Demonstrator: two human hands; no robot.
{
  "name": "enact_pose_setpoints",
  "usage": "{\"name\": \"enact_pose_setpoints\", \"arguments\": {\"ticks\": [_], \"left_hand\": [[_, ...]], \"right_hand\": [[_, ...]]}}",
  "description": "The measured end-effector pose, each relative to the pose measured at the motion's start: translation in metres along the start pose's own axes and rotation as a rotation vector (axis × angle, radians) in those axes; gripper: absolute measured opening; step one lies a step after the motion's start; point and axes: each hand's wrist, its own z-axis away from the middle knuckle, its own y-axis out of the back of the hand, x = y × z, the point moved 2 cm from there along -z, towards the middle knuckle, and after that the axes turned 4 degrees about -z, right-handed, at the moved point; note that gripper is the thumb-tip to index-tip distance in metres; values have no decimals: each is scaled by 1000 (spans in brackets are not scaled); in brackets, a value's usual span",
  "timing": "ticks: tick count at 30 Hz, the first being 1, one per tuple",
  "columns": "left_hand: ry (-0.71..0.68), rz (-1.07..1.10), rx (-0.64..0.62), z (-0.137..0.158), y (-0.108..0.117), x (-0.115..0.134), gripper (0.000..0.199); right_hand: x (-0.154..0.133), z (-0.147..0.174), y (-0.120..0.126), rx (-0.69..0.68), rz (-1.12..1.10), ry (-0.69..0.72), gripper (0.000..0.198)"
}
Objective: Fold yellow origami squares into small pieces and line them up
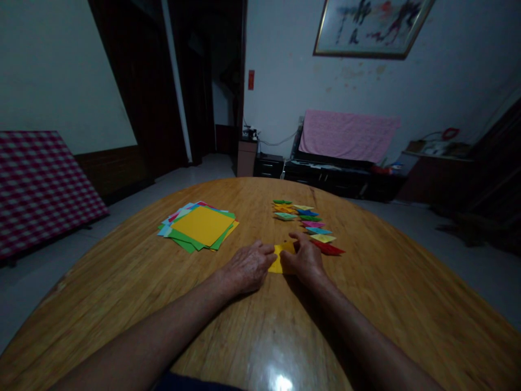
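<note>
A small folded sheet of yellow paper (277,266) lies on the wooden table between my two hands. My left hand (250,267) is closed over the paper's left edge, its fingers bent and pressed together. On the other side, my right hand (307,259) grips the right part of the paper, with the thumb on top and the index finger curved at the far edge. My fingers hide both sides of the sheet. Just beyond my right hand lies a red folded paper boat (330,248), close to its knuckles.
Several folded paper boats in mixed colours, including a pink one (312,224), form two rows beyond my right hand. Left of centre sits a stack of square coloured paper (203,225), yellow on top. The round table (228,342) has a curved far edge; a pink-draped object (348,136) stands behind.
</note>
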Motion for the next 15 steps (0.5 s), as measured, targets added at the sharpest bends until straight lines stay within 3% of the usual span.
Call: {"name": "enact_pose_setpoints", "arguments": {"ticks": [6,15], "left_hand": [[6,19,1,-1,-3,-3,29],[3,35,-18,-1,-3,-2,34]], "right_hand": [[1,8,-3,15,37,186,21],[-1,12,-3,41,54,269,20]]}}
